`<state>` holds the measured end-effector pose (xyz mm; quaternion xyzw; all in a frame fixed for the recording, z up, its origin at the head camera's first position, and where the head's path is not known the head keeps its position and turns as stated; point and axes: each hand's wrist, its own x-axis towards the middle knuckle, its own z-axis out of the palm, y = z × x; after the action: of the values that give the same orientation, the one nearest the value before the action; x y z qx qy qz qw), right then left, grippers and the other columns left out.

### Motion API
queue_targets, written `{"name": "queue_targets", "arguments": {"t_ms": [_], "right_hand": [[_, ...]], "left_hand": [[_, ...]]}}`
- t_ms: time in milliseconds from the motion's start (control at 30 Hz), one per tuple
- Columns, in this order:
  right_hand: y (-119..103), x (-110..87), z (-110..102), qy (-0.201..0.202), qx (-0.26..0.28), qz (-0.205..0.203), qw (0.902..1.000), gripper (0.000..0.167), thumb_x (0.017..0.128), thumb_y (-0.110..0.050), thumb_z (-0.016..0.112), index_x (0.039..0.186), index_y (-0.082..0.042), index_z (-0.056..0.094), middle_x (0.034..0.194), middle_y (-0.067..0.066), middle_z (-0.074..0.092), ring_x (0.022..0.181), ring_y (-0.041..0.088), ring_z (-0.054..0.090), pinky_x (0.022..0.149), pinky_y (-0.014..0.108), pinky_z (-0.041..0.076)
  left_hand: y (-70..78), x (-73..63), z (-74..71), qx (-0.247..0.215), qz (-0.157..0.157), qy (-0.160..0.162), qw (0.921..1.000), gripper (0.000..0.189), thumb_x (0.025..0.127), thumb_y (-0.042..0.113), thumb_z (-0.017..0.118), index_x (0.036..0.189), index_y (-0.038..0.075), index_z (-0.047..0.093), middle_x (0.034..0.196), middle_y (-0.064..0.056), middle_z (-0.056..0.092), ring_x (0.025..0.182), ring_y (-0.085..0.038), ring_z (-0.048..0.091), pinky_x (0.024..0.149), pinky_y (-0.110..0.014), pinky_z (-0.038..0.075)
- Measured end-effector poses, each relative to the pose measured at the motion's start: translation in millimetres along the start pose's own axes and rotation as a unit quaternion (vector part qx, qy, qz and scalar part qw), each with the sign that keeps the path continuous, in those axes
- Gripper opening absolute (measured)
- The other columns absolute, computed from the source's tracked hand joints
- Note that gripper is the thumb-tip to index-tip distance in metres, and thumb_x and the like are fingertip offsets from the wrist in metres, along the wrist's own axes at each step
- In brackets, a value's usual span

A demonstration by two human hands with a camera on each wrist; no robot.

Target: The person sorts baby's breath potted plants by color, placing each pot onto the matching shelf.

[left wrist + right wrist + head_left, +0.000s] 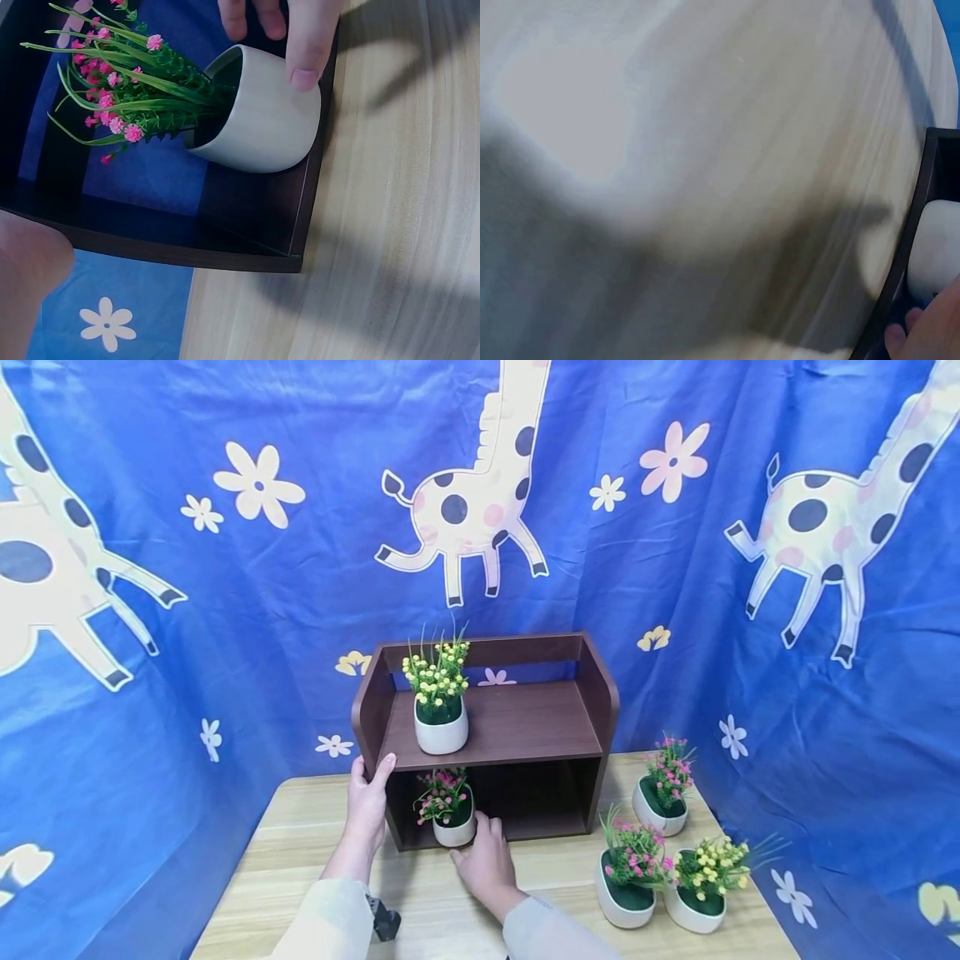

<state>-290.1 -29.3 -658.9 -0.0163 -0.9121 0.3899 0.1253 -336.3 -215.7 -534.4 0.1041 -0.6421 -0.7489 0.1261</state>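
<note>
A dark brown two-tier shelf (pixel 525 722) stands on a light wooden table (pixel 300 843). My left hand (pixel 367 797) grips its left side panel, thumb on the front edge. My right hand (pixel 483 856) holds a white pot of pink flowers (pixel 453 833) at the left of the lower compartment. In the left wrist view the pot (pixel 262 127) rests on the shelf floor (pixel 225 247), the right hand's thumb (pixel 307 52) on its rim and its other fingers behind the pot. The right wrist view shows only the pot's edge (pixel 937 247) and a fingertip (pixel 930 334). A white pot of yellow flowers (pixel 441 731) stands on the upper tier.
Three more white pots stand on the table right of the shelf: pink flowers (pixel 660 802), pink flowers (pixel 626 893) and yellow flowers (pixel 697 906). A blue giraffe-print cloth (pixel 225 610) hangs close behind and to both sides. The table's front edge lies near my arms.
</note>
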Motion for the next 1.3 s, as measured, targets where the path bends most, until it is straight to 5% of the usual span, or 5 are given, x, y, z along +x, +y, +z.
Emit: {"name": "queue_targets", "arguments": {"t_ms": [300,567,900,1300], "right_hand": [[7.9,-22.4,-8.8,0.014,0.031,0.027,0.999,0.081,0.081,-0.034,0.095,0.149,-0.015,0.057,0.131,0.007,0.061,0.109,0.033,0.068,0.087,0.05,0.058],[38.6,-46.6,-16.8,0.014,0.051,0.033,0.998,0.075,0.083,-0.029,0.093,0.147,-0.013,0.058,0.134,0.008,0.061,0.121,0.032,0.065,0.104,0.053,0.056],[62.5,-76.3,-33.3,0.004,0.097,0.057,0.9937,0.072,0.085,-0.026,0.09,0.147,-0.015,0.056,0.134,0.003,0.059,0.126,0.028,0.062,0.109,0.057,0.054],[73.7,-106.4,-58.0,0.06,0.094,0.046,0.9927,0.074,0.076,-0.02,0.095,0.14,-0.009,0.059,0.125,0.003,0.061,0.113,0.024,0.062,0.099,0.045,0.057]], "left_hand": [[1.2,0.8,-1.4,-0.001,-0.003,-0.001,1.0,0.037,0.107,0.035,0.069,0.138,0.026,0.051,0.121,0.022,0.059,0.124,-0.002,0.05,0.119,-0.025,0.032],[-0.4,1.8,1.9,-0.005,0.0,-0.011,0.9999,0.034,0.106,0.036,0.071,0.133,0.027,0.051,0.124,0.015,0.058,0.125,-0.005,0.05,0.115,-0.021,0.033],[0.2,-0.5,-0.9,-0.007,-0.002,-0.008,0.9999,0.033,0.107,0.036,0.07,0.132,0.028,0.05,0.123,0.016,0.058,0.125,-0.005,0.049,0.115,-0.022,0.032],[-1.2,1.4,0.2,-0.015,0.008,-0.004,0.9999,0.033,0.107,0.032,0.07,0.133,0.025,0.051,0.121,0.017,0.059,0.123,-0.005,0.05,0.113,-0.023,0.033]]}}
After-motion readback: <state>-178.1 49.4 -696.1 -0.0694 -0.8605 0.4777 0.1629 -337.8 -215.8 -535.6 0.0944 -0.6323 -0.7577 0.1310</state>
